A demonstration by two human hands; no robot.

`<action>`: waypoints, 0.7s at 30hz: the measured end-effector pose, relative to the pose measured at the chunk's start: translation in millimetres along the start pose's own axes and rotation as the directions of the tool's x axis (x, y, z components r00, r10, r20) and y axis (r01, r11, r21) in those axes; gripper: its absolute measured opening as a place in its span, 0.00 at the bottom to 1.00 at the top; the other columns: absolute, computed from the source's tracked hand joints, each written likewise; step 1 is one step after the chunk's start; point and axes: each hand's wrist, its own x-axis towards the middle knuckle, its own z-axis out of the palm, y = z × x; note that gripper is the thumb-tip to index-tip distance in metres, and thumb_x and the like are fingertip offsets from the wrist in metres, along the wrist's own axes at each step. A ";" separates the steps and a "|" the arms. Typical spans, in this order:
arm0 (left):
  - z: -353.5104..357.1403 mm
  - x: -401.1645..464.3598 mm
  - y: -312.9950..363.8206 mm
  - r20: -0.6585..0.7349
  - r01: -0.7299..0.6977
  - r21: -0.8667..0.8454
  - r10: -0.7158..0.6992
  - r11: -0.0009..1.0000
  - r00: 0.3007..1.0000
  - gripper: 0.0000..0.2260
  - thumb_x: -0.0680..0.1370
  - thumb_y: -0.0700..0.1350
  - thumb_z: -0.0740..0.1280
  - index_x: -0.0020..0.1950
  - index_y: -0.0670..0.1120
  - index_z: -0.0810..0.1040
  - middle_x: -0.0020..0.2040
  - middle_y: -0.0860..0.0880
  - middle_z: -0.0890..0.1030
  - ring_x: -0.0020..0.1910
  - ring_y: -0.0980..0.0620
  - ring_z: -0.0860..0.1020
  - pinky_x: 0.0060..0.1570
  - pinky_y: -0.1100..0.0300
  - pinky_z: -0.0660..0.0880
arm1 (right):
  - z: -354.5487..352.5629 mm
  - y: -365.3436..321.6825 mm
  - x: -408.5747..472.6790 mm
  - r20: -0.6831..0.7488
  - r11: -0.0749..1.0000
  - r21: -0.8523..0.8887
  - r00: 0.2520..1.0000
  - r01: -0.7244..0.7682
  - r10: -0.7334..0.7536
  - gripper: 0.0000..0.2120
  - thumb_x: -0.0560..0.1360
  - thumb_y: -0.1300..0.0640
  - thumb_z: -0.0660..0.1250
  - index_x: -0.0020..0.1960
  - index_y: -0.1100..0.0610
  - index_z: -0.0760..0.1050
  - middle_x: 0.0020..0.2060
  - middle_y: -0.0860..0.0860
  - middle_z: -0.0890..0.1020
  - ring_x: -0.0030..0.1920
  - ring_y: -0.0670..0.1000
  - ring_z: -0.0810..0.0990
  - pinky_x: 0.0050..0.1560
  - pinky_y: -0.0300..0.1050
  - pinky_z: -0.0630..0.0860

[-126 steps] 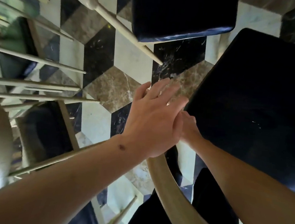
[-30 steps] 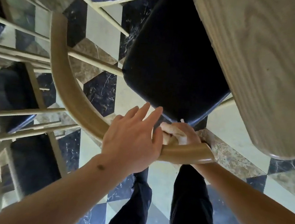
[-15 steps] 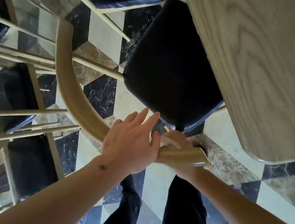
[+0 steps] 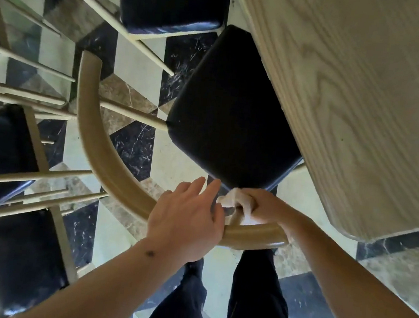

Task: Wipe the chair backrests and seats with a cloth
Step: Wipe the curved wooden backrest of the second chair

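I look straight down on a chair with a curved tan wooden backrest [image 4: 96, 138] and a black padded seat [image 4: 230, 115]. My left hand [image 4: 188, 220] rests flat on the top of the backrest rail near its right end, fingers spread and pointing forward. My right hand [image 4: 265, 206] is closed around a bunched white cloth [image 4: 235, 199], pressed against the inner side of the backrest just beyond my left hand. The cloth shows only partly between my fingers.
A pale wooden table top [image 4: 355, 100] overhangs the seat at the right. Other chairs with black seats [image 4: 171, 3] [image 4: 25, 254] and thin wooden spindles crowd the left and top. The floor is patterned marble tile [image 4: 137, 71]. My dark trouser legs stand behind the backrest.
The view has shifted slightly. My right hand with the cloth has come up higher over the backrest's inner side, showing more of the cloth. My left hand stays on the rail.
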 end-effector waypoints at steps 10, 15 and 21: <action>-48.0 72.2 -37.9 0.211 0.224 -0.803 -0.088 0.552 0.974 0.49 0.74 0.45 0.76 0.82 0.56 0.44 0.78 0.46 0.63 0.68 0.45 0.72 0.59 0.56 0.70 | -34.9 -106.3 -11.1 0.016 0.461 0.879 0.958 0.124 -0.288 0.23 0.75 0.74 0.60 0.69 0.69 0.75 0.61 0.62 0.82 0.64 0.59 0.80 0.63 0.51 0.77; -93.2 138.6 -89.0 0.326 0.180 -0.922 0.438 0.342 0.838 0.28 0.70 0.41 0.78 0.67 0.60 0.77 0.60 0.50 0.85 0.58 0.47 0.84 0.60 0.44 0.79 | -64.6 -162.9 5.5 0.014 0.471 0.870 0.949 0.144 -0.315 0.28 0.78 0.64 0.63 0.76 0.71 0.62 0.67 0.66 0.71 0.69 0.66 0.68 0.75 0.61 0.63; -122.5 199.5 -141.5 0.403 0.192 -0.889 0.510 0.416 0.760 0.13 0.78 0.56 0.72 0.62 0.55 0.82 0.54 0.48 0.87 0.54 0.46 0.85 0.59 0.51 0.79 | -64.9 -199.7 56.3 -0.124 0.570 0.807 0.988 0.157 -0.097 0.26 0.86 0.50 0.58 0.75 0.69 0.67 0.68 0.70 0.74 0.70 0.68 0.72 0.75 0.68 0.62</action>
